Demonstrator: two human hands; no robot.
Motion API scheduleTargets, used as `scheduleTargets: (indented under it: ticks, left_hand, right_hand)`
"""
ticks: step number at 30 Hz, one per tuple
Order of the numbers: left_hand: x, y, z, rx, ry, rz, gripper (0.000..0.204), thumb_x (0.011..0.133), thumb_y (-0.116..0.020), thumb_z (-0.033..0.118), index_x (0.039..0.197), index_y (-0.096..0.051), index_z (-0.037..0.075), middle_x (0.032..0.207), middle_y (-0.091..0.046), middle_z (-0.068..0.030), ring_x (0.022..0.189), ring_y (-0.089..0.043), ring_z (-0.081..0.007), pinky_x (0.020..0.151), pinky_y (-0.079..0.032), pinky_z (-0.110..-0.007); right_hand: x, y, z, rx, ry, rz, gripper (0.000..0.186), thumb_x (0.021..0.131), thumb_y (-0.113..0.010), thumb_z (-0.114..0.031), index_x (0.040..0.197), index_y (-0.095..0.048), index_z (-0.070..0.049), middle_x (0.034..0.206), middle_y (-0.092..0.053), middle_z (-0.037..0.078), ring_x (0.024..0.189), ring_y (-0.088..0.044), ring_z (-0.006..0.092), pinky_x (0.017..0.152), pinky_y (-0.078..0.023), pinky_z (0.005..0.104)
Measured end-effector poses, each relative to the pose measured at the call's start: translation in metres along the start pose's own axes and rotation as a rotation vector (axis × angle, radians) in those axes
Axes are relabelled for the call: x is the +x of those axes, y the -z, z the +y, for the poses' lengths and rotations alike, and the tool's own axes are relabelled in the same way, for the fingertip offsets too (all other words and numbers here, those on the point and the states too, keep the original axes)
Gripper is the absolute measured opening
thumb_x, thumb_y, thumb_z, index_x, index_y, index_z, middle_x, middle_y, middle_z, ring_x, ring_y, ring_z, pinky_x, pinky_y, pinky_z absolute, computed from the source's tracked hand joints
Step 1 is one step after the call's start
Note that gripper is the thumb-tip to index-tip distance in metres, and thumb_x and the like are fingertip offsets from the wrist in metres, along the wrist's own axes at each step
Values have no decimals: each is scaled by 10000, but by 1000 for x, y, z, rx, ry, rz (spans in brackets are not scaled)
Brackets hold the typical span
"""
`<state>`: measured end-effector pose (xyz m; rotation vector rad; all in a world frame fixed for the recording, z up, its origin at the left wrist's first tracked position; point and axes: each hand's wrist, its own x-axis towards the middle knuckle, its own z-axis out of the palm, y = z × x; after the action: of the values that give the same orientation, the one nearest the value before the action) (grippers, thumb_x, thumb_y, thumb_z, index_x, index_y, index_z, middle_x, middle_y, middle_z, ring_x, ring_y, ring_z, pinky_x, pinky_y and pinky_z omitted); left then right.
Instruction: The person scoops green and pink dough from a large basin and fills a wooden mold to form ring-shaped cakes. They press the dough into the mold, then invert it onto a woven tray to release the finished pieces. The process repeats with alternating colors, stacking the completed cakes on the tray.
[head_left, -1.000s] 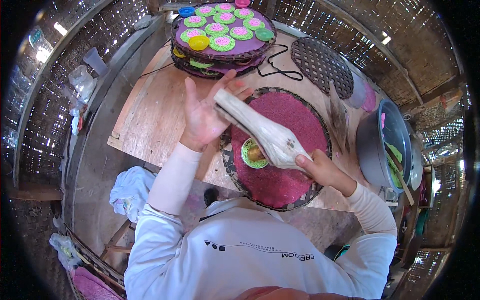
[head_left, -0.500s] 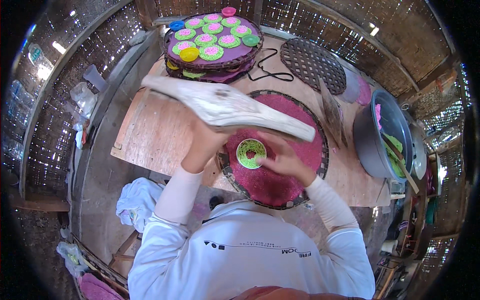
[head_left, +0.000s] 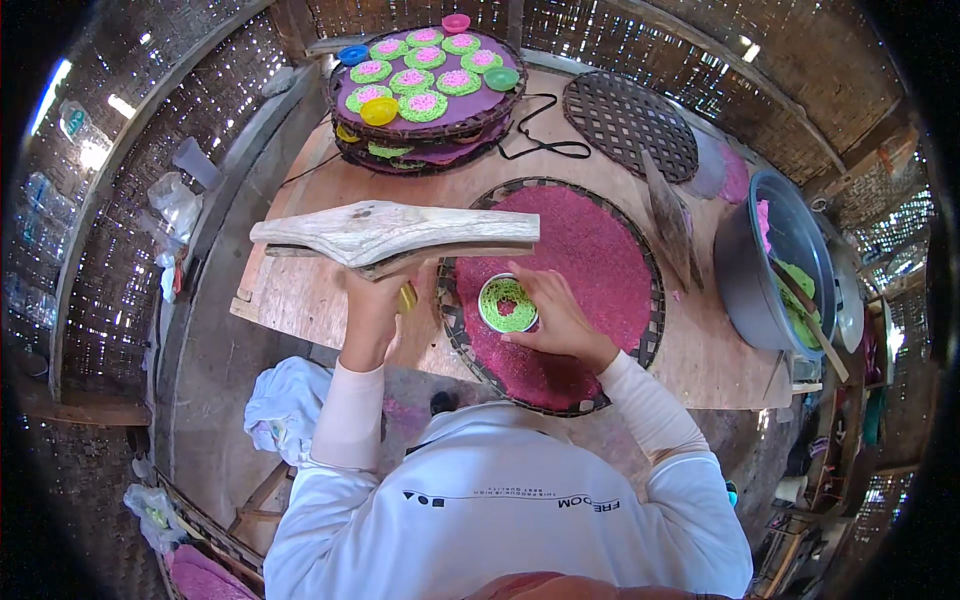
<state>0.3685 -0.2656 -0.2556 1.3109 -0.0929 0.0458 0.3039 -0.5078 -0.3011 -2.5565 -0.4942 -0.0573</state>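
Raised over the left side of the round woven tray (head_left: 655, 300), my left hand (head_left: 370, 305) grips a pale wooden press with a long crossbar (head_left: 400, 225). A small yellow piece (head_left: 407, 297) shows beside that hand; what it belongs to is partly hidden. My right hand (head_left: 560, 318) curls its thumb and fingers around a white-rimmed ring mould (head_left: 481, 305). Inside the mould lies a ring of bright green, noodle-like strands (head_left: 508, 290) with a reddish gap at its centre. The mould rests on the tray's deep pink sheet (head_left: 590, 240).
Stacked trays at the back hold green rings topped with pink (head_left: 411, 80) and small coloured cups (head_left: 379, 110). A dark openwork tray (head_left: 630, 125) lies far right. Nearer stand a dark wooden piece (head_left: 670, 220) and a grey tub (head_left: 745, 270) with green dough (head_left: 797, 310) and a stick.
The wooden press has moved left with my left hand, uncovering more of the pink sheet. My right hand stays at the mould, its fingers closer around the rim.
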Motion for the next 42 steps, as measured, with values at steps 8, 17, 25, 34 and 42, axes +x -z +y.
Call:
scheduleTargets:
  ticks: [8,17,25,34,42]
  left_hand:
    - [6,10,-9,-1,-72,92,223,673,-578,-30,890,-561,20,750,-568,-50,617,-537,-131,521,-435,-254]
    - [6,-11,-33,481,-405,-96,349,715,-668,121,1036,-574,23,1043,-594,-115,995,-540,-258,884,-392,-361]
    - [-7,-74,-8,506,-816,-832,417,797,-570,198,1184,-496,63,1151,-521,-132,1049,-505,-236,917,-375,-356]
    - [14,-110,85,1125,-1371,-882,334,627,-641,276,888,-560,84,619,-543,-33,473,-520,-205,472,-417,-304]
    - [2,-100,136,1056,-507,-1581,377,665,-692,113,1018,-570,62,952,-597,-93,898,-582,-247,751,-462,-342]
  right_hand:
    - [-47,38,-18,89,-196,129,969,579,-762,-344,1342,-253,-30,1201,-448,192,1106,-425,346,957,-294,414]
    - [-76,18,-38,112,-152,484,769,677,-710,-248,1286,-327,24,1274,-389,222,1165,-385,374,984,-293,412]
    - [-36,151,-63,32,-29,606,281,858,-517,-242,1022,-536,-14,745,-613,116,532,-569,209,506,-450,317]
    - [20,170,-101,520,-153,763,271,795,-572,-189,949,-430,-17,697,-472,42,458,-483,122,426,-409,246]
    - [-49,175,-179,138,63,393,264,729,-551,-20,943,-398,-23,714,-431,64,607,-474,185,549,-391,344]
